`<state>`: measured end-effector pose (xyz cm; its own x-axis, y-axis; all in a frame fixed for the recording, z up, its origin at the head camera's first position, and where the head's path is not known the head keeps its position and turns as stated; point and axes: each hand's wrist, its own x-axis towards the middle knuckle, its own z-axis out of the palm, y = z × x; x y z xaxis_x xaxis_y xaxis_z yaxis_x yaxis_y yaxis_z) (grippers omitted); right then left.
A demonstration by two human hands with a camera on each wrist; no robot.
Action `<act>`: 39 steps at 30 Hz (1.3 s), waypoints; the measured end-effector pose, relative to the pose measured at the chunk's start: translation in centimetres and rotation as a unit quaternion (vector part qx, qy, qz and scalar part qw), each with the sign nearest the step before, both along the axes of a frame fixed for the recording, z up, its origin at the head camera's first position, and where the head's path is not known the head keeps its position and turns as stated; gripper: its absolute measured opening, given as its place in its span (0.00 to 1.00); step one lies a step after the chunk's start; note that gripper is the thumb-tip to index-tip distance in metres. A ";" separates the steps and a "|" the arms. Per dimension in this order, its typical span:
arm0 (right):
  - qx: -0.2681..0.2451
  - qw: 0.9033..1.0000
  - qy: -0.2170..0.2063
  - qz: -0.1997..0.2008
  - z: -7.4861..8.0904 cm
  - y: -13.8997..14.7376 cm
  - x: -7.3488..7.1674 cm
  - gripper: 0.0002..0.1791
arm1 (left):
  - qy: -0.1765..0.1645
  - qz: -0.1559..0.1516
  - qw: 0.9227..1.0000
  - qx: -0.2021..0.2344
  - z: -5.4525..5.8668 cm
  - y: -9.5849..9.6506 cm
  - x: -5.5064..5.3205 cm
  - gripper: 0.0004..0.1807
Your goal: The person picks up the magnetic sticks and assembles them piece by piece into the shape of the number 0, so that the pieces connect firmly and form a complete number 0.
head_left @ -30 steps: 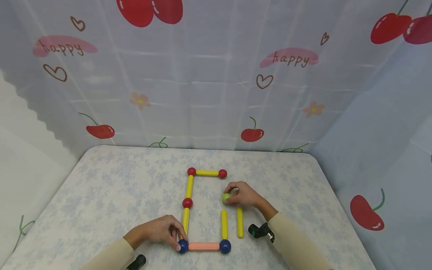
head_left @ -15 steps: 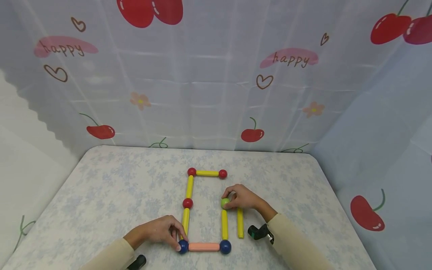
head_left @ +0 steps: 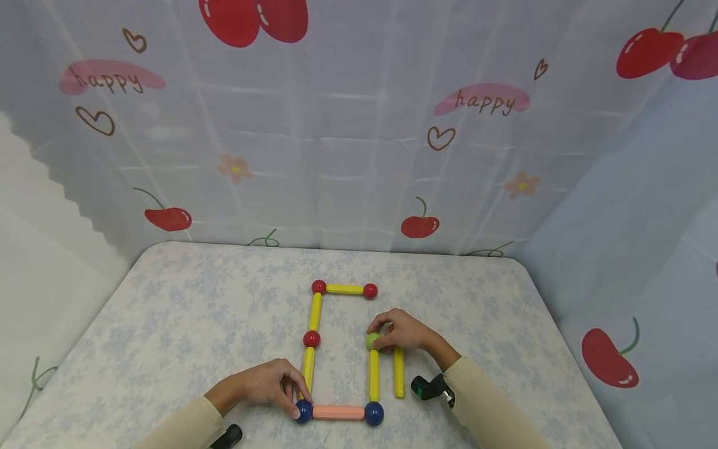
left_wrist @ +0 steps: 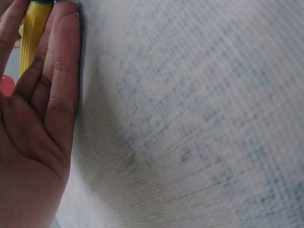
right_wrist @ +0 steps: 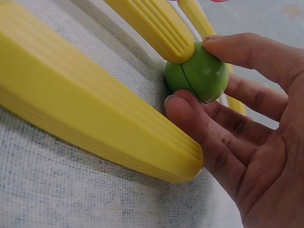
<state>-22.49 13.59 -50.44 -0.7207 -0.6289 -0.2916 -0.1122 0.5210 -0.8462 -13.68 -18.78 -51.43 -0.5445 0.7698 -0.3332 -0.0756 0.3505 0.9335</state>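
On the table, magnetic balls and rods form an outline. My right hand [head_left: 402,328] pinches a green ball [right_wrist: 204,76] between thumb and fingertips. That ball meets the far end of a yellow rod [head_left: 374,375], whose near end is at a blue ball [head_left: 374,413]. At the near left corner my left hand [head_left: 268,381] holds another blue ball [head_left: 303,411] by its fingertips. A pink rod [head_left: 338,413] joins both blue balls. From the left one, a yellow rod [left_wrist: 35,38] leads to a red ball [head_left: 311,339].
Close beside my right hand lies a loose yellow rod [right_wrist: 95,95]. Farther back, a yellow rod [head_left: 344,290] links a red ball [head_left: 319,287] to another red ball [head_left: 370,291]. Dark wrist devices, one a camera mount [head_left: 429,387], sit by both sleeves. A printed curtain [head_left: 359,156] stands behind the table.
My right hand has brought the green ball nearer until it meets the end of the yellow rod. The left hand has stayed at its blue ball.
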 end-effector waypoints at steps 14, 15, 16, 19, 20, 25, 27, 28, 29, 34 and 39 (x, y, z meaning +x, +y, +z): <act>-0.001 1.000 0.024 0.009 0.1 0.5 0.3 0.16 | -0.017 0.000 1.000 -0.002 0.2 0.3 0.3 0.12; 0.002 0.999 0.036 0.009 0.2 0.7 0.2 0.17 | -0.019 0.000 1.000 -0.002 0.2 0.3 0.4 0.12; 0.006 0.999 0.050 0.009 0.2 0.9 0.2 0.17 | -0.018 0.000 1.000 -0.004 0.1 0.3 0.4 0.11; 0.016 0.996 0.086 0.001 0.4 1.5 0.2 0.18 | -0.011 0.003 1.000 -0.008 0.0 0.2 0.3 0.11; 0.016 0.996 0.089 -0.004 0.4 1.7 0.2 0.18 | -0.009 0.003 1.000 -0.009 0.0 0.2 0.3 0.11; 0.026 0.996 0.075 -0.031 0.4 2.5 0.6 0.16 | -0.002 0.000 1.000 -0.013 -0.2 0.2 0.2 0.11; 0.036 0.996 0.070 -0.045 0.3 2.8 0.9 0.15 | 0.000 -0.001 1.000 -0.016 -0.2 0.1 0.1 0.11; 0.042 0.996 0.067 -0.052 0.2 2.9 1.1 0.15 | 0.002 -0.002 1.000 -0.017 -0.2 0.1 0.1 0.11; 0.049 0.995 0.064 -0.061 0.2 3.1 1.4 0.14 | 0.004 -0.002 1.000 -0.018 -0.1 0.1 0.1 0.11; 0.090 0.991 0.037 -0.089 0.1 3.4 2.4 0.15 | 0.012 -0.003 1.000 -0.019 0.0 0.1 -0.1 0.11; 0.124 0.987 0.030 -0.094 0.3 3.2 3.3 0.16 | 0.011 -0.003 1.000 -0.017 0.0 0.0 -0.1 0.11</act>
